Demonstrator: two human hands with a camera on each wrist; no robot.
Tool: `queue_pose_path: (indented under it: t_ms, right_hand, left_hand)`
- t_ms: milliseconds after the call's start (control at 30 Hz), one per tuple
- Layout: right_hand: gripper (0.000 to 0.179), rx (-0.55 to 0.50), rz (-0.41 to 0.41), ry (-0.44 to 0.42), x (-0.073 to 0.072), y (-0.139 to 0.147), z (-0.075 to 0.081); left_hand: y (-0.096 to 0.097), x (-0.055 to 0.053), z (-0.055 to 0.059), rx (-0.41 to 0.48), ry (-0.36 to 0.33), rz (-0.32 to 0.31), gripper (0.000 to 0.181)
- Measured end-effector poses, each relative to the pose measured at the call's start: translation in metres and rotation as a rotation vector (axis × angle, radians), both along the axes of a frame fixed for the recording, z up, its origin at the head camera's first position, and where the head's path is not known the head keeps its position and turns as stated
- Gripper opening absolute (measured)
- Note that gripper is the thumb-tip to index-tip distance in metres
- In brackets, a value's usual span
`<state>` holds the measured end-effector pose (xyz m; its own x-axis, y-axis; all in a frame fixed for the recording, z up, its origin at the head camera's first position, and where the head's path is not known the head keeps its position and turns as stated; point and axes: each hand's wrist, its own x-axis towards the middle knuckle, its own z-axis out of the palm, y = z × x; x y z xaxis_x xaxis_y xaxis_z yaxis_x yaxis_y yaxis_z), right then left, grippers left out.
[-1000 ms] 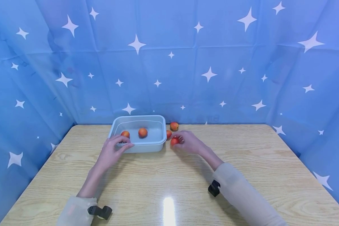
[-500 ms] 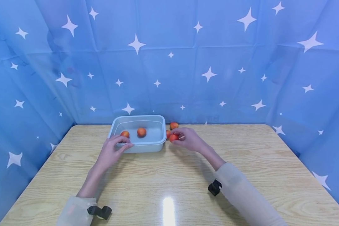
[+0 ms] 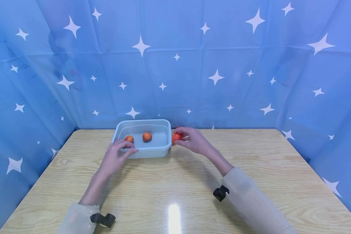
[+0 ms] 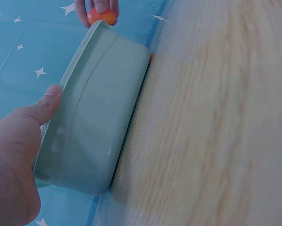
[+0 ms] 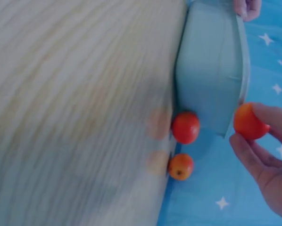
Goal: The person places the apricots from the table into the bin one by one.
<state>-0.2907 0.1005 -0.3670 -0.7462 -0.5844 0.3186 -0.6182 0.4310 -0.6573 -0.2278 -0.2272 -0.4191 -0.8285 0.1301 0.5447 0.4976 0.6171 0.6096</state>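
Observation:
A pale blue-green plastic container [image 3: 143, 153] stands near the table's back edge. My left hand [image 3: 117, 156] pinches its near rim at the left; in the left wrist view the thumb [image 4: 51, 96] lies against the outer wall. Two red-orange fruits lie inside: one by my left fingers [image 3: 129, 139], one further right [image 3: 147, 136]. Between the fingers and thumb of my right hand [image 3: 194, 141] is a small round red-orange fruit [image 5: 249, 121], raised off the table beside the container's right rim. Below it, the right wrist view shows a red fruit [image 5: 185, 127] by the container and an orange-red fruit [image 5: 181, 166].
The wooden table [image 3: 152, 191] extends in front of the container and to both sides. A blue curtain with white stars [image 3: 175, 84] hangs directly behind the table's back edge and along the sides.
My right hand has lifted its fruit from the table and moved up and left, toward the container's right rim. The left hand has stayed on the rim.

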Motion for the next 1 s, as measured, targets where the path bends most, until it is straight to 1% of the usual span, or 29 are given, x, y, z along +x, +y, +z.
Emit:
queue_pose_path:
  t_ms: [300,433,667,867,1000]
  right_hand:
    - [0.029,-0.034,-0.016,0.008,0.001,-0.004,0.012]
    - [0.029,-0.033,-0.032,0.004,0.0,-0.006,0.015]
    - [0.031,-0.048,-0.031,-0.009,0.0,-0.011,0.021]
    - [0.031,-0.06,-0.026,0.004,-0.001,-0.018,0.024]
    - [0.031,-0.061,-0.023,0.014,-0.002,-0.022,0.024]
  left_hand:
    - [0.0,0.002,0.001,0.0,-0.01,-0.003,0.014]
    - [0.0,0.002,0.001,0.001,-0.014,-0.004,0.013]
    - [0.0,0.003,0.002,0.001,-0.006,-0.006,0.013]
    - [0.0,0.002,0.001,0.001,-0.013,-0.003,0.013]
    - [0.0,0.002,0.001,-0.002,0.0,-0.004,0.014]
